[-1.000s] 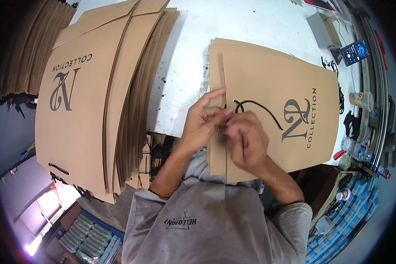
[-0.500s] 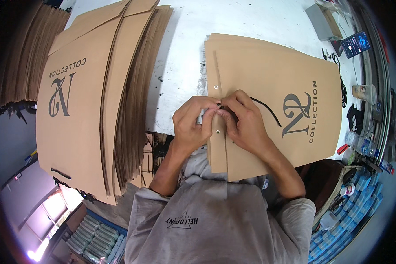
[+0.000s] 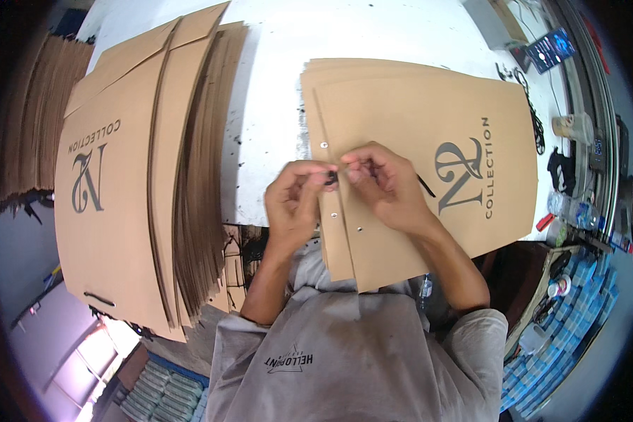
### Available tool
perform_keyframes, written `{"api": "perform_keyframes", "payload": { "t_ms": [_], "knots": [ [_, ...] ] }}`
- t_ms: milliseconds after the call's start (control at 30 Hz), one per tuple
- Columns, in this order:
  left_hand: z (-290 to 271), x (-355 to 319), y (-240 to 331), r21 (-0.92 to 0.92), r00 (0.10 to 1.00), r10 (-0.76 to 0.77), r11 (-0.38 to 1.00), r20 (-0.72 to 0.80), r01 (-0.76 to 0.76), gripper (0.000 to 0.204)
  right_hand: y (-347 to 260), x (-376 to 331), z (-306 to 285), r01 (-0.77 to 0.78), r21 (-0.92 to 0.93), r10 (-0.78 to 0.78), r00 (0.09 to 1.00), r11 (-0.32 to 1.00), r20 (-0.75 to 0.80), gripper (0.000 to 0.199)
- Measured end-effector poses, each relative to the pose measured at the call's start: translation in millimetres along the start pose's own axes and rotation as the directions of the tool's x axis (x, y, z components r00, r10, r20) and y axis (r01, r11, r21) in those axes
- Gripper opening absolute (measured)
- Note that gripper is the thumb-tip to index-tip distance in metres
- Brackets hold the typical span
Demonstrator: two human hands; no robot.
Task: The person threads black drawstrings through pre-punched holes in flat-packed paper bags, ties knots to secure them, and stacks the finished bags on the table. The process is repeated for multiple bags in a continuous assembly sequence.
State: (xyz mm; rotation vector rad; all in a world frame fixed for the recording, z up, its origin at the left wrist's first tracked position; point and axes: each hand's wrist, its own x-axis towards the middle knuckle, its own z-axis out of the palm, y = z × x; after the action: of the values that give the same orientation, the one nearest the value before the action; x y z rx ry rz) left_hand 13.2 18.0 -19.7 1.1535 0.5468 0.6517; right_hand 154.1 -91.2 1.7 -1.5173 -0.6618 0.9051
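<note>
Both hands moved up the flat kraft paper bag (image 3: 429, 162) since the last frame, now near its upper eyelets. Left hand (image 3: 295, 200) and right hand (image 3: 383, 183) pinch a black cord (image 3: 330, 177) at the bag's left edge. Bag stack sits at the white desk's (image 3: 274, 105) near edge; taller stack of printed bags (image 3: 119, 190) at left edge; phone (image 3: 552, 49) far right corner.

Lighting: bright, even, from overhead. White worktop (image 3: 274, 126) near washed out at the top centre. Soft shadow beside the left card stack (image 3: 119, 190); darker shadow beneath the worktop's near edge. Glare patch, pinkish, at lower left on the floor (image 3: 98, 352). Focus: sharp at centre, the hands (image 3: 344, 186) crisp, no motion blur. Distortion: strong fisheye; straight edges bowed, rim fading to black vignette, details at right edge small and smeared.
</note>
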Motion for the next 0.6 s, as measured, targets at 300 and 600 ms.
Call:
{"api": "perform_keyframes", "payload": {
  "t_ms": [300,600],
  "knots": [
    [-8.9,-22.0,37.9,0.227,0.964,0.248,0.948,-0.098,-0.221,0.003,-11.5,7.1,13.4,0.426,-0.652,-0.401,0.894,0.627,0.198,0.018],
    [12.8,-47.3,36.3,0.640,0.980,-0.193,0.760,0.055,0.114,0.041,-21.4,-62.4,-60.7,-0.157,-0.702,-0.015,0.972,0.695,-0.233,0.036]
  ]
}}
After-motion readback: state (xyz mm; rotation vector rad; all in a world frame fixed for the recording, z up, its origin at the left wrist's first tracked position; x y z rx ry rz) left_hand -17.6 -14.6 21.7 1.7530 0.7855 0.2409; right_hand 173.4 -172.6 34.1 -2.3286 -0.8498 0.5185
